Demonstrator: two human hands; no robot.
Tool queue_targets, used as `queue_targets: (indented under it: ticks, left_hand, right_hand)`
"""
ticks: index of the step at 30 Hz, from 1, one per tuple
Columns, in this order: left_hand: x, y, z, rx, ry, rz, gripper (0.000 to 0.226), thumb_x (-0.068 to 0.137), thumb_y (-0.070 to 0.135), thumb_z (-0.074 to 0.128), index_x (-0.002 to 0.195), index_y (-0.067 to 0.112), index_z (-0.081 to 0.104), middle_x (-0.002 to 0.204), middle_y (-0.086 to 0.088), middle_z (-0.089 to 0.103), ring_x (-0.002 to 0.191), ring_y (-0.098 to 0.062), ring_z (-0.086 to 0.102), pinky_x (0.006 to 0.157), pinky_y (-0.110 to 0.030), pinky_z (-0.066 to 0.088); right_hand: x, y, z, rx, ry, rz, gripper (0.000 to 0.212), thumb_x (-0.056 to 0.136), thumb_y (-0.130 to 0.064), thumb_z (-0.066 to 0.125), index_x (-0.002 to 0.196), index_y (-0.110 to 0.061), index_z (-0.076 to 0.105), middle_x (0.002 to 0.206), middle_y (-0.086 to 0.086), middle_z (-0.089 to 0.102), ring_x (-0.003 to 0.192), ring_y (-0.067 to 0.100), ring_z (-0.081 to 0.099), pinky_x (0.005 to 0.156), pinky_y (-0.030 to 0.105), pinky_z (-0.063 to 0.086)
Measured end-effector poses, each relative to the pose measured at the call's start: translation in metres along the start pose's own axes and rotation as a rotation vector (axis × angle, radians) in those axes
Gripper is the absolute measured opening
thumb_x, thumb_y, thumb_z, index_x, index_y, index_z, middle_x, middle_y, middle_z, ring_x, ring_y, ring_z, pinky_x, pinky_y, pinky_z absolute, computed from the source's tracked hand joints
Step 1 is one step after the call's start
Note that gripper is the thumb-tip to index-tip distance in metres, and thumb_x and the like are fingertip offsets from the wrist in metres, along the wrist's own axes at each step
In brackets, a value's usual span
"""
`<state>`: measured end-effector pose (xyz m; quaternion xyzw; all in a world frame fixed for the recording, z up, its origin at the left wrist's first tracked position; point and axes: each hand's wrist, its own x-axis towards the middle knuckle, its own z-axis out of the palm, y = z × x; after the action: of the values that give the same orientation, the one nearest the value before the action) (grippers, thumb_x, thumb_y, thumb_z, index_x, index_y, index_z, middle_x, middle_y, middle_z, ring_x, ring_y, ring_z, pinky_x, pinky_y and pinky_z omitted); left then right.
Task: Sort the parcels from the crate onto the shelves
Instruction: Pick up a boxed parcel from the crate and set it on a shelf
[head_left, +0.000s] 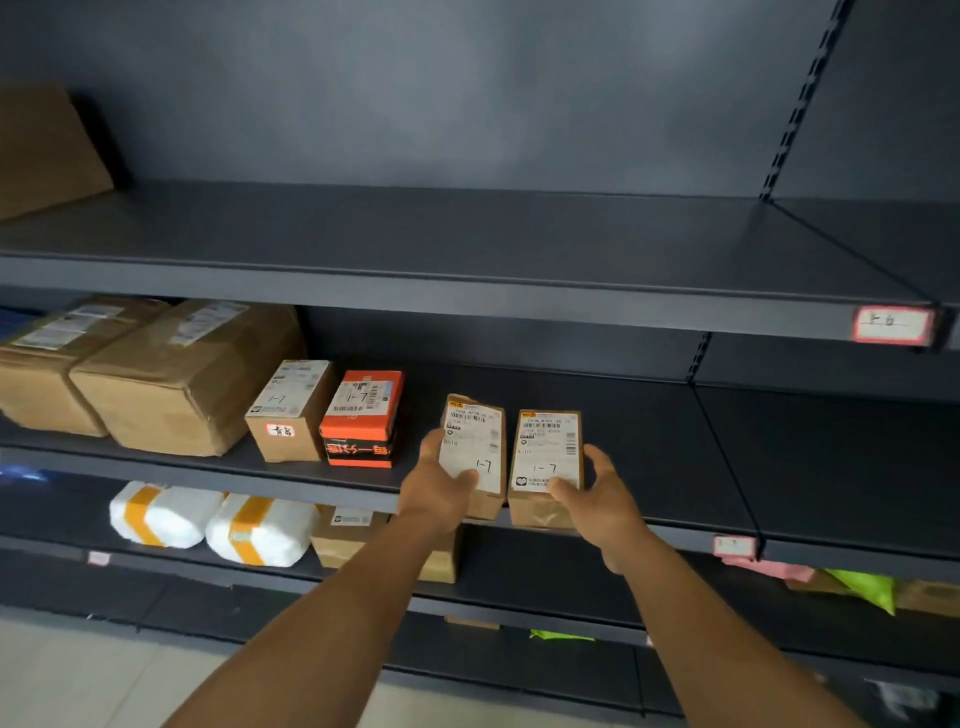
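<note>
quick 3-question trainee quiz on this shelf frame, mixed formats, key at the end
1. True or false: the left hand and right hand each hold a small brown cardboard parcel with a white label, the left parcel and the right parcel.
2. What stands directly left of the left parcel? A) orange-and-black box B) green bag C) white roll
3. Fill in: the two white foam-wrapped bundles with yellow tape lie one shelf ___ the hands.

Key: 1 true; 2 A, the orange-and-black box; 3 below.
</note>
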<state>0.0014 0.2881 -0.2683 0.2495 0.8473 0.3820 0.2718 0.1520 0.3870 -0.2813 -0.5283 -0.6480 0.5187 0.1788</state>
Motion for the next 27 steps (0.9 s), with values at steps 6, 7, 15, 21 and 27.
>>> queue_targets:
  ticks: [6,7,15,21,27]
  left_hand:
    - [0.053,-0.009,-0.004,0.225,-0.048,0.046,0.063,0.096,0.029,0.051,0.147,0.038,0.015,0.122,-0.013,0.053,0.099,-0.027,0.060,0.085,-0.040,0.053]
    - [0.059,-0.010,-0.006,0.318,-0.056,0.073,0.062,0.096,0.032,0.050,0.147,0.038,0.015,0.128,-0.015,0.046,0.106,-0.030,0.056,0.089,-0.040,0.051]
    - [0.093,-0.016,-0.016,0.974,-0.173,0.493,0.069,0.094,0.039,0.054,0.151,0.016,0.023,0.159,-0.010,0.014,0.148,-0.026,0.008,0.119,-0.041,0.015]
    - [0.116,-0.017,-0.018,1.014,-0.160,0.499,0.072,0.090,0.013,0.062,0.150,0.013,0.022,0.159,-0.011,0.015,0.148,-0.026,0.011,0.117,-0.040,0.023]
    - [0.111,-0.017,-0.022,1.005,-0.131,0.512,0.077,0.092,0.010,0.058,0.153,0.014,0.012,0.161,-0.009,0.009,0.149,-0.025,0.007,0.118,-0.039,0.017]
  right_hand:
    - [0.043,-0.014,0.028,-0.122,0.006,-0.035,0.061,0.099,-0.023,0.049,0.151,-0.025,0.019,0.137,0.003,0.054,0.120,0.025,0.054,0.085,0.028,0.042]
    - [0.049,-0.014,0.033,-0.155,0.008,-0.040,0.059,0.099,-0.025,0.047,0.151,-0.026,0.019,0.137,0.004,0.053,0.120,0.026,0.054,0.085,0.028,0.042]
    - [0.073,-0.020,0.057,-0.769,-0.030,-0.275,0.068,0.093,-0.043,0.053,0.151,-0.029,0.022,0.160,-0.004,0.003,0.146,0.026,0.003,0.119,0.041,0.014]
    - [0.084,-0.033,0.072,-0.922,-0.089,-0.365,0.061,0.098,-0.034,0.048,0.152,-0.024,0.021,0.160,-0.005,0.011,0.148,0.018,0.003,0.118,0.040,0.011]
    - [0.077,-0.037,0.078,-0.909,-0.079,-0.354,0.073,0.095,-0.035,0.051,0.154,-0.022,0.010,0.161,0.000,0.007,0.148,0.022,0.002,0.119,0.042,0.008]
